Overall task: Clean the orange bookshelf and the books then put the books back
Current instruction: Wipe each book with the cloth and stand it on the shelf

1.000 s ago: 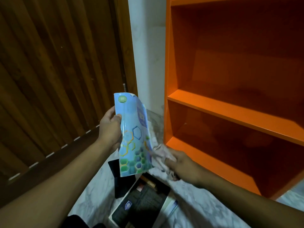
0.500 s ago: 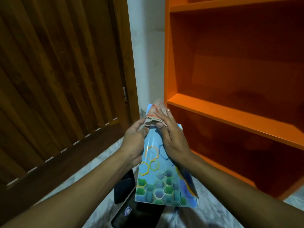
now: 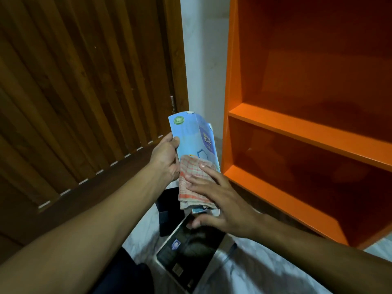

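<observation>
An orange bookshelf fills the right of the frame with its visible shelves bare, apparently awaiting the books' return, while a dark book lies on the pale floor at lower centre. At centre the left hand grips a thin blue book upright by its edge, steadying it for wiping. The right hand presses a checked cloth flat-fingered against the cover's lower half.
</observation>
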A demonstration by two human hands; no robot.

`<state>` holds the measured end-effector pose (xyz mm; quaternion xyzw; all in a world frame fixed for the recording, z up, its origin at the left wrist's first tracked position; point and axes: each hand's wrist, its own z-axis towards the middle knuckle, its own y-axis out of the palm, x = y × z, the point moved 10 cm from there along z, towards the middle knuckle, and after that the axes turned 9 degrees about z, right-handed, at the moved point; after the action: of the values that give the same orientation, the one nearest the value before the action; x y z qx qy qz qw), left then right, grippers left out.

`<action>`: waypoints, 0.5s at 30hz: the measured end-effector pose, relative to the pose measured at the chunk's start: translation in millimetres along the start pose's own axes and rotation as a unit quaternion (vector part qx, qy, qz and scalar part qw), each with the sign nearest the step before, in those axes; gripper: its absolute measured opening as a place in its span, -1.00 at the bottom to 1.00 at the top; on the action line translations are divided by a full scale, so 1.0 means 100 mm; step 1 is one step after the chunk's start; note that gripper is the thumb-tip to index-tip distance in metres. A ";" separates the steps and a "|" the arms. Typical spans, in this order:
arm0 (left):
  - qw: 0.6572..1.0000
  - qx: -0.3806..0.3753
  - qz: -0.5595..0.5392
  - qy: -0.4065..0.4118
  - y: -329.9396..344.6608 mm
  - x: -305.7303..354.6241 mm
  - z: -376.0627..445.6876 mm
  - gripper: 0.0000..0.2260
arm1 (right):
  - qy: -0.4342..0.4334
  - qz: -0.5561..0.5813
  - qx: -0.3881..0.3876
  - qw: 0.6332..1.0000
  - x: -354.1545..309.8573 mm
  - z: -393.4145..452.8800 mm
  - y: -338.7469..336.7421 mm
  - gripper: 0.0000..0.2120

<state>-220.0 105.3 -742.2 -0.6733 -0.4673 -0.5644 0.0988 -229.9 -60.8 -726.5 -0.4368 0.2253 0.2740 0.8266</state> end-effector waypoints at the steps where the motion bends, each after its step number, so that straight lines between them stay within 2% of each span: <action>1: 1.000 0.009 -0.001 0.002 -0.02 0.02 0.00 -0.67 | -0.016 -0.018 -0.012 1.000 -0.02 -0.04 0.05 -0.32; 3: 1.000 0.024 0.002 0.003 -0.06 0.04 -0.01 -0.69 | -0.053 -0.064 -0.014 0.996 -0.07 -0.09 0.13 -0.36; 6: 0.999 0.040 0.016 -0.002 -0.10 0.04 -0.01 -0.72 | -0.116 -0.109 0.023 0.987 -0.17 -0.14 0.13 -0.55; 8: 0.998 0.045 0.029 0.013 -0.13 0.10 -0.01 -0.72 | -0.162 -0.099 0.037 0.981 -0.28 -0.17 0.08 -0.77; 10: 0.997 0.040 0.045 0.043 -0.15 0.20 0.00 -0.70 | -0.162 -0.067 0.028 0.984 -0.32 -0.17 0.08 -0.76; 11: 0.996 0.035 0.055 0.064 -0.15 0.27 -0.01 -0.70 | -0.129 -0.040 0.024 0.991 -0.29 -0.14 0.07 -0.76; 13: 0.990 0.016 0.093 0.109 -0.14 0.41 -0.03 -0.71 | 0.001 0.030 0.040 0.999 -0.04 -0.10 0.00 -0.73; 15: 0.977 -0.007 0.147 0.156 -0.07 0.52 -0.10 -0.72 | 0.134 0.078 0.076 0.985 0.28 -0.12 -0.12 -0.79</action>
<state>-236.0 129.8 -696.9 -0.6391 -0.3382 -0.6448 0.2478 -202.6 -69.2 -743.0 -0.3866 0.3876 0.2590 0.7958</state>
